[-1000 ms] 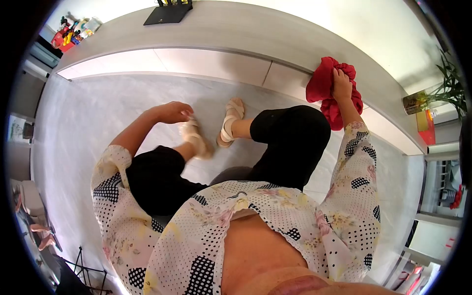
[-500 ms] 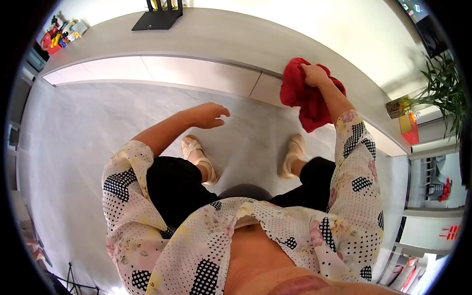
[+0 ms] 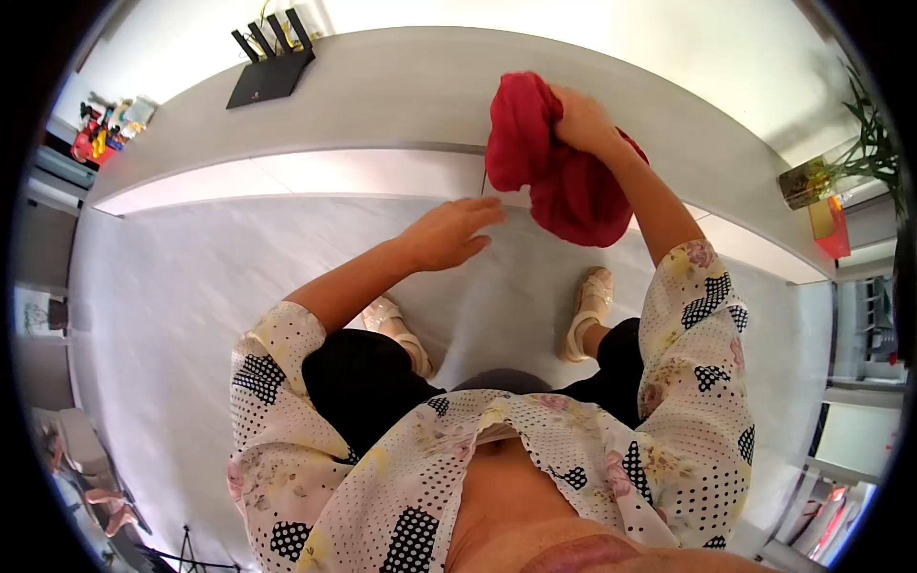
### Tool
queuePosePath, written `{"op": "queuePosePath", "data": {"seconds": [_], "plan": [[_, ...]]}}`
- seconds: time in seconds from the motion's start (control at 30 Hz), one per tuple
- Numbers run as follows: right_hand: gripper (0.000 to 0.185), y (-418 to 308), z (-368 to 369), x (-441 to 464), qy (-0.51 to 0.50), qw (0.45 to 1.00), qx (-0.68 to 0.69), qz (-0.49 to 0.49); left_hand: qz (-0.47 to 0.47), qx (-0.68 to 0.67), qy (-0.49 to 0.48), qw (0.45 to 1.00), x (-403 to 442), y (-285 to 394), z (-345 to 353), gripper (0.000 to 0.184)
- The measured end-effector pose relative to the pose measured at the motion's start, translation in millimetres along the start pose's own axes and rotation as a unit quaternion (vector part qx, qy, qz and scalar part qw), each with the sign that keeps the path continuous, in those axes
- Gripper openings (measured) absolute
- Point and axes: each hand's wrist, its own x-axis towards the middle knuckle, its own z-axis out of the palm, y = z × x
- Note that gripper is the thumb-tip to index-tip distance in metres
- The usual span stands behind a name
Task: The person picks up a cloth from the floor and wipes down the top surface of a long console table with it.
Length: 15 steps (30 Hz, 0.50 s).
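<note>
Cloth point(image 3: 578, 201), red and bunched, is hanging at the upper centre-right of the frame, overlapping the front edge of a long grey cabinet point(image 3: 420, 86), while the right hand point(image 3: 583, 119) is clasping its upper folds, the fingertips partly hiding in the fabric. Just beside its lower left edge, the left hand point(image 3: 447, 236) is hovering apart from it, fingers loosely spread and pointing right. Farther out, a black router point(image 3: 272, 78) is standing on the cabinet at upper left, and a leafy plant point(image 3: 867, 143) is rising from a vase point(image 3: 804, 183) at upper right.
</note>
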Motion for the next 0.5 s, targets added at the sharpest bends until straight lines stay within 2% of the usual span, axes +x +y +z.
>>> {"op": "queuePosePath", "data": {"seconds": [0.03,0.17,0.23,0.4,0.5], "plan": [[0.052,-6.5,-4.8,2.0,0.038,0.999,0.001,-0.027,-0.016,0.013,0.021,1.0,-2.4,-0.5,-5.0,0.048],[0.057,-38.5,-13.0,21.9,0.15,0.981,0.038,-0.117,-0.004,0.12,0.194,0.974,3.0,2.5,-28.4,0.054],[0.06,-54.8,-2.8,33.9,0.189,0.965,0.028,-0.181,-0.028,0.171,0.212,0.962,-1.2,2.8,-42.3,0.052],[0.068,-133.6,-6.3,57.7,0.235,0.942,-0.027,-0.239,-0.115,0.244,0.289,0.919,-24.4,-9.0,-67.0,0.048],[0.071,-185.1,-10.1,69.2,0.193,0.948,-0.069,-0.242,-0.208,0.234,0.295,0.903,-52.7,-11.7,-72.6,0.051]]}}
